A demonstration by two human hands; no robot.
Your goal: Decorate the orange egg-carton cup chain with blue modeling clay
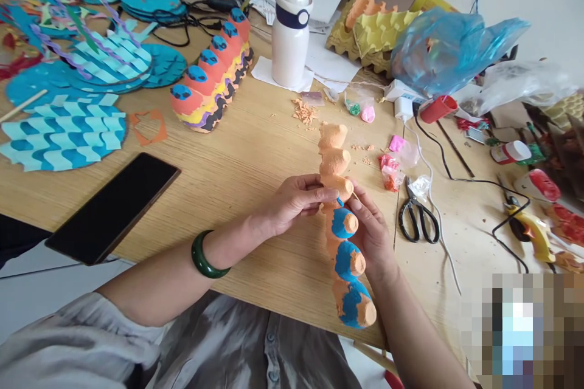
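Observation:
An orange egg-carton strip runs away from me over the table, its cups pointing right. The three nearest cups carry blue clay around their sides, while the far ones are plain orange. My left hand closes on the strip's left side near its middle. By that thumb tip is a small blue piece of clay. From the right, my right hand grips the strip, its fingers partly hidden behind it. A thin pale sliver shows near the right fingertips; I cannot tell what it is.
A finished-looking painted carton and a white bottle stand farther back. A black tablet lies left, near blue paper-woven discs. Scissors, bagged clay, cables and a glue gun lie right.

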